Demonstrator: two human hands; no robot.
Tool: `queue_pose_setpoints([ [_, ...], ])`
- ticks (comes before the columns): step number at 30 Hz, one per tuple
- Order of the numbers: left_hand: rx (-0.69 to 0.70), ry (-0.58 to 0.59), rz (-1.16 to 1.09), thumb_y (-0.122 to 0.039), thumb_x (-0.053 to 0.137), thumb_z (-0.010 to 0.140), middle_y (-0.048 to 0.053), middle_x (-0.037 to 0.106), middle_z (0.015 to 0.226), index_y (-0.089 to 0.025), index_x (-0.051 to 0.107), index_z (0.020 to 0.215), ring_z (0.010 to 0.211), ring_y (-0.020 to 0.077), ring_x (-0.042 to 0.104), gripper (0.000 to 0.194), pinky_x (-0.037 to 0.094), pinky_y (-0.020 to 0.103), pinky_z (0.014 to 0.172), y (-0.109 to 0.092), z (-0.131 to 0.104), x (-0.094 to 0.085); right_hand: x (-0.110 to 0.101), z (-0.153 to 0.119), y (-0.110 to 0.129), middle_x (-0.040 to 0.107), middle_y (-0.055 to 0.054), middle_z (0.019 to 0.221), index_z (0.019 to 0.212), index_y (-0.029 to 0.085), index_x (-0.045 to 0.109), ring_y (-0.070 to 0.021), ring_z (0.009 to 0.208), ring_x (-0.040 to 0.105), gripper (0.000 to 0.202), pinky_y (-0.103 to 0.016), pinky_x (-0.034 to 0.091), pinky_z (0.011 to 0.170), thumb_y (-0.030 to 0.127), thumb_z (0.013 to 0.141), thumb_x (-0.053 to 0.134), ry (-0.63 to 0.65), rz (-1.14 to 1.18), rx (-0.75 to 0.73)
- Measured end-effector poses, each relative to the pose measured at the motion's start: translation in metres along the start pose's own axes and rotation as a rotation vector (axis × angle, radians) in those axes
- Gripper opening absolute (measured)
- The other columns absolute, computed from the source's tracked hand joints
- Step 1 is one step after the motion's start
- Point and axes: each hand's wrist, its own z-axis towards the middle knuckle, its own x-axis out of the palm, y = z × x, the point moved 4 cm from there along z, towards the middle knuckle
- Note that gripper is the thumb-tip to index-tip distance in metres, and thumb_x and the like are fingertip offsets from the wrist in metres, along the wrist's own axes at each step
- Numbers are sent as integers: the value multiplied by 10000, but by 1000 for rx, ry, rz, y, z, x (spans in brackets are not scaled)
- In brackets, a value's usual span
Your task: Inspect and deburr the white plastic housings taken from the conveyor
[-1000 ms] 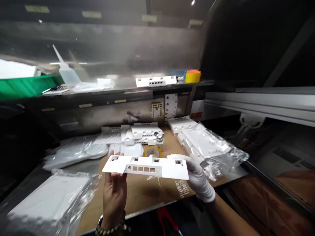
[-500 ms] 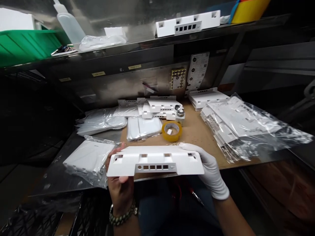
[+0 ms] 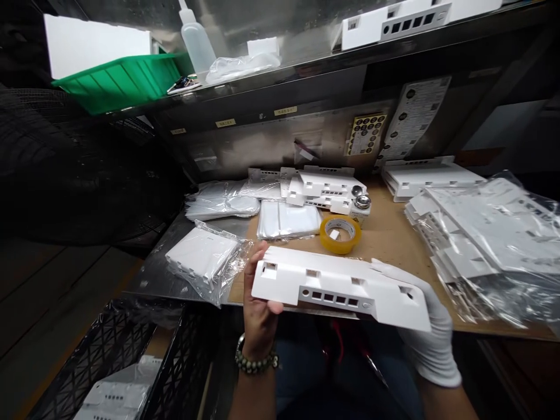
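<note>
A white plastic housing (image 3: 332, 280) with a row of small square ports is held up at the bench's front edge, tilted down to the right. My bare left hand (image 3: 260, 309) grips its left end, thumb on the underside. Around its right end is my right hand (image 3: 431, 326), in a white glove. Behind the housing lies a roll of yellow tape (image 3: 340, 234) on brown cardboard (image 3: 394, 233). A stack of clear bags (image 3: 289, 219) and more white housings (image 3: 328, 184) sit further back, beside a small metal-topped container (image 3: 362, 203).
Bagged white parts (image 3: 494, 227) cover the right side. A bagged housing (image 3: 203, 254) lies on the left. Overhead, a shelf (image 3: 306, 73) carries a green bin (image 3: 118, 81) and a squeeze bottle (image 3: 196, 44). A black crate (image 3: 175, 356) stands low at left.
The view has swung to the left, so the scene sits further right and more of the black crate shows. The held housing now tilts down at its right end; both hands still hold it.
</note>
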Motion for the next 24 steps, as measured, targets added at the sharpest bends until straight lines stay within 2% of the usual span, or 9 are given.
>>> queue_pose_setpoints([
  [2, -208, -7, -235, -815, 602, 824, 44, 416, 1657, -342, 580, 1445, 1557, 351, 302, 782, 346, 495, 1242, 8, 1, 0, -4, -2, 7, 712, -30, 1354, 1156, 323, 785, -343, 1338, 614, 245, -570, 418, 1223, 379, 959, 651, -5, -36, -115],
  [4, -500, 11, -430, -873, 450, 859, 87, 554, 1554, -275, 631, 1406, 1505, 370, 403, 831, 397, 540, 1204, 19, 1, 0, -7, -3, 16, 714, -19, 1346, 1174, 350, 783, -359, 1361, 589, 251, -606, 391, 1234, 341, 949, 673, 14, -120, -252],
  [5, -627, 32, -473, -848, 486, 865, 115, 655, 1437, -233, 685, 1335, 1460, 383, 468, 799, 416, 556, 1188, 24, -1, -1, -8, -3, 19, 712, -17, 1349, 1165, 358, 789, -360, 1364, 586, 247, -608, 384, 1238, 326, 943, 683, 35, -169, -304],
  [7, -759, 66, -481, -672, 698, 833, 124, 788, 1164, -181, 779, 1115, 1365, 395, 573, 572, 437, 562, 1173, 30, -4, -5, -12, -2, 21, 677, -21, 1407, 1161, 358, 795, -352, 1381, 573, 254, -580, 392, 1239, 315, 922, 721, 60, -225, -336],
  [10, -751, 50, -451, -377, 821, 715, 89, 816, 872, -170, 789, 889, 1212, 398, 685, 272, 467, 568, 1153, 34, -10, -10, -23, 4, 11, 625, -25, 1479, 1298, 369, 724, -315, 1395, 567, 425, -516, 448, 1210, 336, 879, 786, -34, -183, -137],
  [12, -694, 12, -435, -359, 806, 679, 75, 803, 798, -175, 780, 884, 1133, 397, 723, 276, 500, 572, 1122, 33, -13, -10, -30, 3, 1, 676, -48, 1414, 1336, 335, 700, -296, 1339, 621, 417, -474, 512, 1154, 402, 925, 732, -86, -166, 100],
  [15, -633, -13, -399, -365, 807, 644, 56, 793, 777, -193, 771, 881, 1061, 387, 750, 295, 539, 559, 1084, 31, -15, -9, -30, -5, -4, 729, -81, 1324, 1294, 278, 730, -308, 1245, 687, 420, -434, 602, 1035, 528, 1019, 534, 41, -60, 372],
  [18, -594, -55, -360, -378, 819, 605, 58, 796, 812, -207, 765, 878, 1005, 396, 760, 327, 567, 575, 1041, 30, -17, -13, -25, -14, 3, 712, -59, 1357, 1303, 283, 728, -313, 1261, 677, 417, -423, 578, 1066, 521, 1000, 570, 155, -4, 443],
  [24, -496, -133, -290, -380, 793, 563, 39, 789, 818, -242, 763, 1055, 906, 388, 766, 512, 604, 571, 971, 32, -20, -24, -20, -13, 14, 715, -43, 1349, 1285, 285, 749, -315, 1277, 665, 422, -436, 515, 1131, 526, 954, 649, 129, -84, 418],
])
